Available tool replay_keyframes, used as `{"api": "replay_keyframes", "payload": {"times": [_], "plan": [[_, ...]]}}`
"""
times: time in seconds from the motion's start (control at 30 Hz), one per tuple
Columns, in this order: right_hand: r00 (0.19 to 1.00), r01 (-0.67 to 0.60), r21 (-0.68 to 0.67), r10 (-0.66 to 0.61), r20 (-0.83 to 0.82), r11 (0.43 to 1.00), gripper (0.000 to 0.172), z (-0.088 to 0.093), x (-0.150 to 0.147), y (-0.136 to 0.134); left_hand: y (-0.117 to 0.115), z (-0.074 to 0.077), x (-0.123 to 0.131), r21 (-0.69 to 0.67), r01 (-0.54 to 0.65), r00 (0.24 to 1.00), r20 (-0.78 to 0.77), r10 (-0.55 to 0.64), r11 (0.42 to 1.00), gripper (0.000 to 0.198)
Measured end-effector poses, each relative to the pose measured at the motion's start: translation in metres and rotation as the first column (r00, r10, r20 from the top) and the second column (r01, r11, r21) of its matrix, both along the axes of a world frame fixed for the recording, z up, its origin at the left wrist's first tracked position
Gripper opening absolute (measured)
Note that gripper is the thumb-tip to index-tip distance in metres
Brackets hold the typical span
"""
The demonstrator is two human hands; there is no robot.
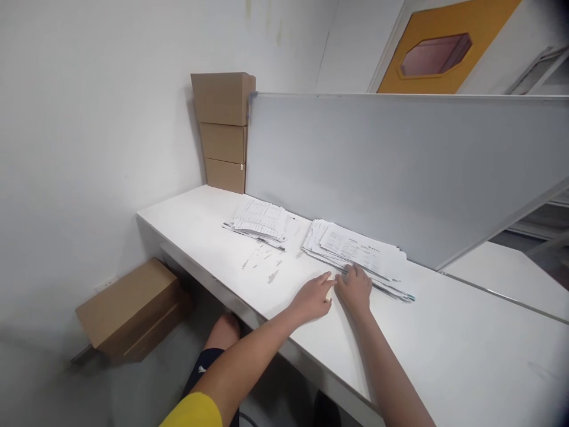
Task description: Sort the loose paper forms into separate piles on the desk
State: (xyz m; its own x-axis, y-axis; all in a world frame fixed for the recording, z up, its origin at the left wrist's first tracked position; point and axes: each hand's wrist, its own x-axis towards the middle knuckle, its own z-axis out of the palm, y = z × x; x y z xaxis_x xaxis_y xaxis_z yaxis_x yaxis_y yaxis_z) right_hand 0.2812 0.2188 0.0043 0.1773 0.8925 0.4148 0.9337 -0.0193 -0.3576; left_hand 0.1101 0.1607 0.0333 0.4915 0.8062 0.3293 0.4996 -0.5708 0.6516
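My left hand (313, 298) is over the white table with its fingers bent toward the thumb, closed around a small pale thing (329, 294) that I cannot make out. Close beside it, almost touching its fingertips, my right hand (354, 289) rests against the front edge of a stack of printed papers (355, 248). The right fingers are slightly bent, with the thumb apart, and no held thing shows there. To the left lies a second pile of printed sheets (262, 219), with grey marks on the tabletop in front of it.
A grey divider panel (377, 172) runs along the back of the white table (186, 213). Three cardboard boxes (222, 142) are stacked at its far left corner. Another cardboard box (128, 302) stands low on the left, near my knee. Behind the panel is a yellow door (427, 24).
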Motion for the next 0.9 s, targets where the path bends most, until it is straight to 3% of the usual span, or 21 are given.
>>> {"api": "replay_keyframes", "payload": {"times": [0.9], "plan": [[0.999,-0.036,0.02,0.035,0.032,0.999,0.049,-0.0063,0.0069,0.0027,-0.0041,0.0082,-0.0031,-0.036,0.0,1.0,0.009,0.0,0.999,0.059]]}}
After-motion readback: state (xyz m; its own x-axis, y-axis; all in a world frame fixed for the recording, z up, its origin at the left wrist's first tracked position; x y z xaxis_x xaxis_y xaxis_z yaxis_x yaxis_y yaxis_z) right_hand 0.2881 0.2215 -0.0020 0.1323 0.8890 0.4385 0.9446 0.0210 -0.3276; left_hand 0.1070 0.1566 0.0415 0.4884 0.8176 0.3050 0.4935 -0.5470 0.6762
